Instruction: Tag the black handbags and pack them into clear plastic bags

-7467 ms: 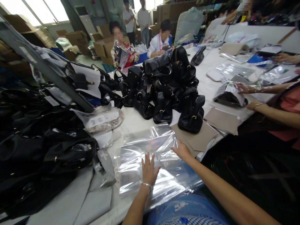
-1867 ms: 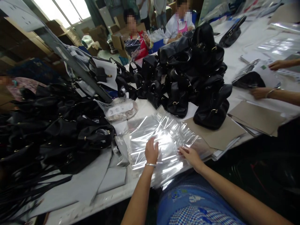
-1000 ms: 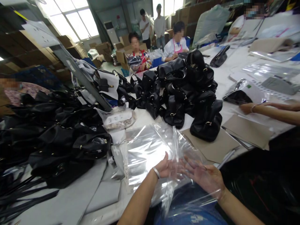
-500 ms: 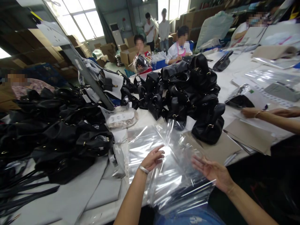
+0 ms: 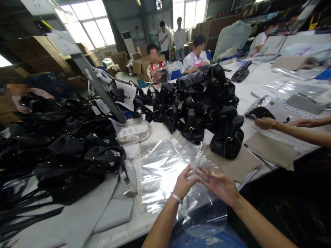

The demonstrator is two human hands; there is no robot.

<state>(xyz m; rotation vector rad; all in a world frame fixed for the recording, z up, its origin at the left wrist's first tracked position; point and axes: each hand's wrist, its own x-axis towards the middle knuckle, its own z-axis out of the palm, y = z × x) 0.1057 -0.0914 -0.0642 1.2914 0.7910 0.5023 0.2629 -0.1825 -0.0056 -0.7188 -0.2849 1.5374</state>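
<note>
Both my hands meet over the table's near edge on one clear plastic bag (image 5: 199, 206), which hangs down toward my lap. My left hand (image 5: 184, 181), a bracelet at the wrist, pinches the bag's upper edge with curled fingers. My right hand (image 5: 220, 185) holds the same edge at its fingertips, fingers stretched toward the left hand. Under them lies a flat stack of clear plastic bags (image 5: 159, 165). A pile of black handbags (image 5: 207, 100) stands just beyond, the nearest handbag (image 5: 227, 139) to the right of the stack.
More black handbags (image 5: 64, 148) fill the left side. A bag of small hardware (image 5: 132, 131) lies behind the stack. Cardboard sheets (image 5: 271, 150) lie to the right, where a co-worker's hands (image 5: 266, 123) rest by a packed bag (image 5: 261, 110). Other people work at the far end.
My hands have come together on the lifted bag's edge; half a second ago they were apart with the bag spread between them. Earlier they lay flat on the stack.
</note>
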